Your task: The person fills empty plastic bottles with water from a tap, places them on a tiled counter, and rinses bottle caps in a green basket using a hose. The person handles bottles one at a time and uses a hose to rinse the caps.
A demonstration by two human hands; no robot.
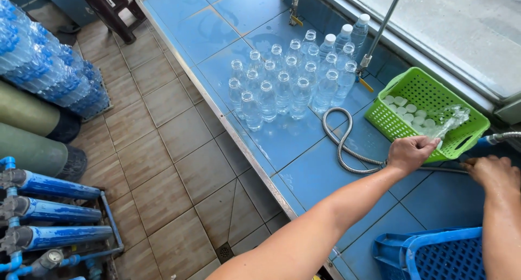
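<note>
L hand (413, 151) fisted on hose (347, 144) at basket (408, 90) front edge, spraying caps (408, 113) inside; R hand (493, 171) curled on nozzle end just right of basket. Hose looks wet, slick, springy: grip near tip

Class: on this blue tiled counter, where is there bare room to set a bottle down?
Free: tiles between the bottles and the counter's front edge, and near the blue crate. Crowded: around the green basket, hose and both hands.
</note>
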